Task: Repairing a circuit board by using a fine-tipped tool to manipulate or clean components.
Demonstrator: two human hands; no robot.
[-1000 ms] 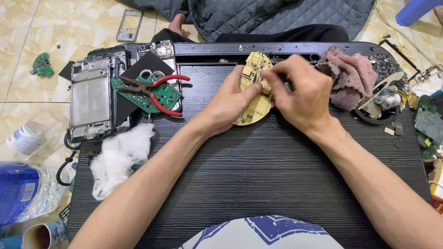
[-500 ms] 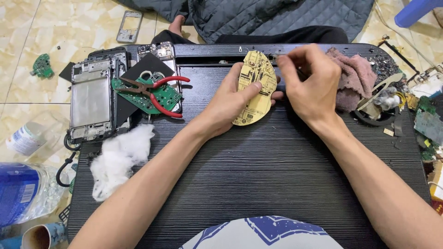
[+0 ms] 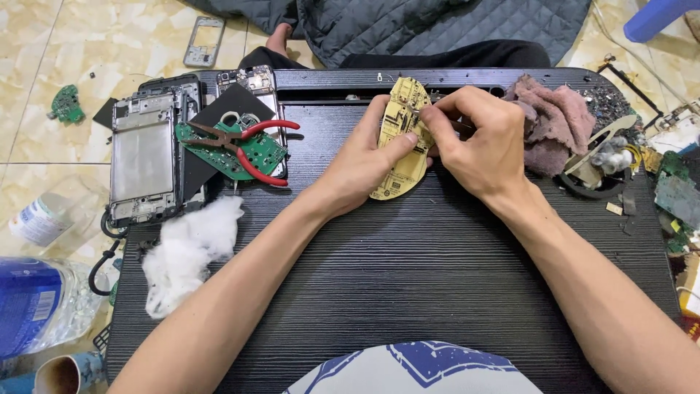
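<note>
Two hands at counter's (image 3: pixel 408 292) far edge: left hand (image 3: pixel 364 164) grips yellow board (image 3: pixel 399 138); right hand (image 3: pixel 481 138) pinches its upper part. Pliers (image 3: pixel 244 142) far-left, rag (image 3: pixel 550 124) far-right.

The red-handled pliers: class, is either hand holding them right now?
No. The red-handled pliers lie on a green circuit board, while both hands work at the yellow board.

The board (image 3: pixel 399 149) under both hands is pale yellow with darker printed traces. The table (image 3: pixel 408 277) is black with fine horizontal grain. The pliers (image 3: pixel 244 146) have red handles and lie on a green board (image 3: pixel 251 157). The wad (image 3: pixel 186 252) is white, the rag (image 3: pixel 550 124) dusty pink-brown. The bottle (image 3: pixel 36 306) has a blue label. The floor (image 3: pixel 44 58) is cream, marbled tile.
</note>
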